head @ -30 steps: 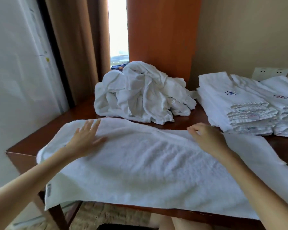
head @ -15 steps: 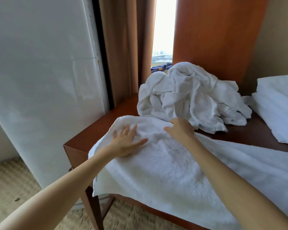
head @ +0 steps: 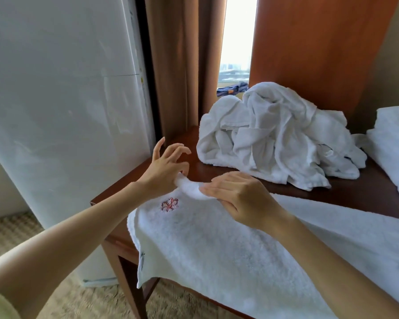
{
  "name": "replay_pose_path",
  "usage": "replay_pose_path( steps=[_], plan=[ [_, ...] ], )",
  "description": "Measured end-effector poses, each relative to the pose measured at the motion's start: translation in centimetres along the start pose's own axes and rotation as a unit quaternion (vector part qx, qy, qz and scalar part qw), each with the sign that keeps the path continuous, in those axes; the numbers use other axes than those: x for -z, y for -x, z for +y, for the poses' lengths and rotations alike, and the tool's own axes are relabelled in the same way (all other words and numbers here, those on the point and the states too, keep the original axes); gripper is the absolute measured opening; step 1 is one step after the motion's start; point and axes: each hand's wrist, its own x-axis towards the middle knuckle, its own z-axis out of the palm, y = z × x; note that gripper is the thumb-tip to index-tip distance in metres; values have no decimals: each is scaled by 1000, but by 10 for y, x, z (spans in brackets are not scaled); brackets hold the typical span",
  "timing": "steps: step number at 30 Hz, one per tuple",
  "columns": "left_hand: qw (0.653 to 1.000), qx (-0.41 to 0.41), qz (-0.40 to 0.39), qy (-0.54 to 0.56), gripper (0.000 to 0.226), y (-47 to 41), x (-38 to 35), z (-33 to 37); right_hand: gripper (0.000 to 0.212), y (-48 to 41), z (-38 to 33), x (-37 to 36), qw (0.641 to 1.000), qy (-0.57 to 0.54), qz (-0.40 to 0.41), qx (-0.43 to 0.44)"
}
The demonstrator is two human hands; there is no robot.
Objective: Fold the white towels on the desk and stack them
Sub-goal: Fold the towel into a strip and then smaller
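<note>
Desk (head: 355,192) towel (head: 217,249) — left grip (head: 164,171), right grip (head: 240,199) pinch edge.

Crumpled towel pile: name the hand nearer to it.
Right. The right hand is just in front of the pile; the left hand is farther off, to its front-left.
</note>
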Motion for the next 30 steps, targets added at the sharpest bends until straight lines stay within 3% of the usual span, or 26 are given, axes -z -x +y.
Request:
replay_pose_path(
  steps=[2,4,6,8,12,17,20,23,27,30],
  plan=[
    [1000,-2,-11,12,29,13,3,-7,48,4,-9,-9,993,-7,-116,-16],
    [997,-5,-60,53,59,24,9,-10,59,9,-12,-18,977,-33,-206,-52],
    [987,1,-127,99,98,33,16,-10,64,10,-12,-22,971,-56,-221,-72],
    [987,-11,-143,80,109,38,22,-6,67,9,-13,-23,969,-75,-215,-91],
    [988,-67,-140,-6,60,40,35,-2,64,11,-13,-24,962,-94,-226,-124],
    [967,-170,-162,-101,67,31,41,13,52,8,-9,-25,953,-99,-262,-114],
    [965,-185,-143,-118,40,29,53,20,50,10,-7,-26,949,-105,-272,-117],
    [970,-185,-74,-142,20,42,65,16,49,10,-5,-27,947,-97,-283,-116],
    [974,-195,18,-113,23,78,60,28,49,12,-6,-27,957,-98,-248,-114],
    [995,-56,0,-81,48,90,55,30,48,12,-7,-26,959,-108,-233,-121]
  ],
)
